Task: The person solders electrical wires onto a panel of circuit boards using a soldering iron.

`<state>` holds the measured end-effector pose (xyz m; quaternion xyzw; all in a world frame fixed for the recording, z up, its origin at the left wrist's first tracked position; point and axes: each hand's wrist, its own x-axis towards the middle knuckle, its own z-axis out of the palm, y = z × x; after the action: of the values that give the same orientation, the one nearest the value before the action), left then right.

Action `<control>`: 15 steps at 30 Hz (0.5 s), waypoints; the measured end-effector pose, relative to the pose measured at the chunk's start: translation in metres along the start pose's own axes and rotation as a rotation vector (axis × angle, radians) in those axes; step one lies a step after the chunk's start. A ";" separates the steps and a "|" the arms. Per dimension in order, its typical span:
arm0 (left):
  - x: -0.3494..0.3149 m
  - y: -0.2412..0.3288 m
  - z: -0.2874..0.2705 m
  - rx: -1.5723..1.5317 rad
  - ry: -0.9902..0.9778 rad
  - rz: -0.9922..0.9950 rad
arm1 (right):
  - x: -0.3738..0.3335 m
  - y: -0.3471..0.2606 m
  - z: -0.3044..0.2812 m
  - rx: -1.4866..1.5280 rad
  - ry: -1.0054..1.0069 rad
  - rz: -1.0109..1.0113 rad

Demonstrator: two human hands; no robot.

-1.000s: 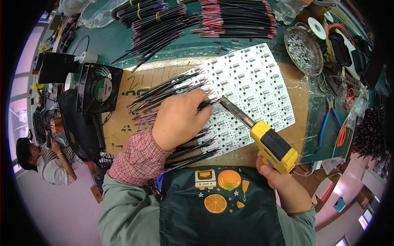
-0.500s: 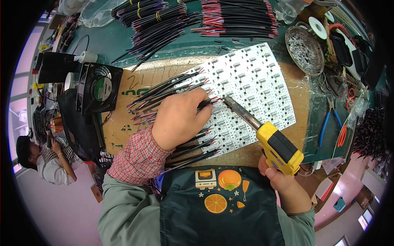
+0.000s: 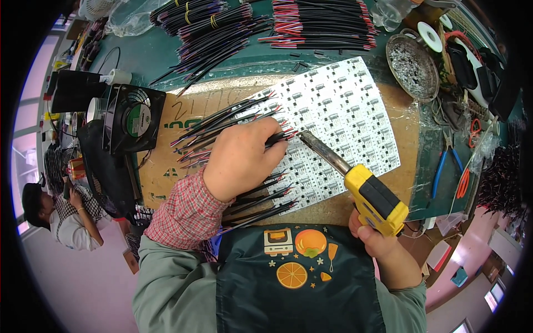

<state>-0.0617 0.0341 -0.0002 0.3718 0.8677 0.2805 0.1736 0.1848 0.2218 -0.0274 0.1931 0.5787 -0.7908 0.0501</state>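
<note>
My left hand pinches a black cable between thumb and fingers, its red-tipped wire ends resting over a white circuit board panel. Closed round the handle of a yellow and black soldering gun is my right hand. The gun's dark metal tip meets the panel right beside the wire ends; whether it touches them I cannot tell. Several black cables lie along the panel's left edge, above and below my left hand, with their ends on the board. Beneath the panel is a cardboard sheet.
A black fan stands on the left. Bundles of black cables lie at the back. On the right are a round metal dish of solder scraps, a white spool and blue-handled pliers. Another person sits far left.
The soldering gun has shifted slightly to the left, its tip closer to the wire ends. My left hand stays almost in place, still pinching the cable.
</note>
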 end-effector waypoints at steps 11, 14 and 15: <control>0.000 0.000 -0.001 0.004 -0.010 -0.018 | 0.004 -0.001 0.004 0.007 0.004 -0.032; 0.000 0.001 -0.001 0.007 -0.010 -0.015 | 0.006 -0.002 0.008 -0.024 0.011 -0.002; 0.001 0.001 0.000 0.006 -0.011 -0.016 | 0.007 -0.002 0.009 -0.034 0.027 0.031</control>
<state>-0.0618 0.0348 0.0004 0.3671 0.8704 0.2745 0.1797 0.1757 0.2149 -0.0261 0.2118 0.5895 -0.7774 0.0577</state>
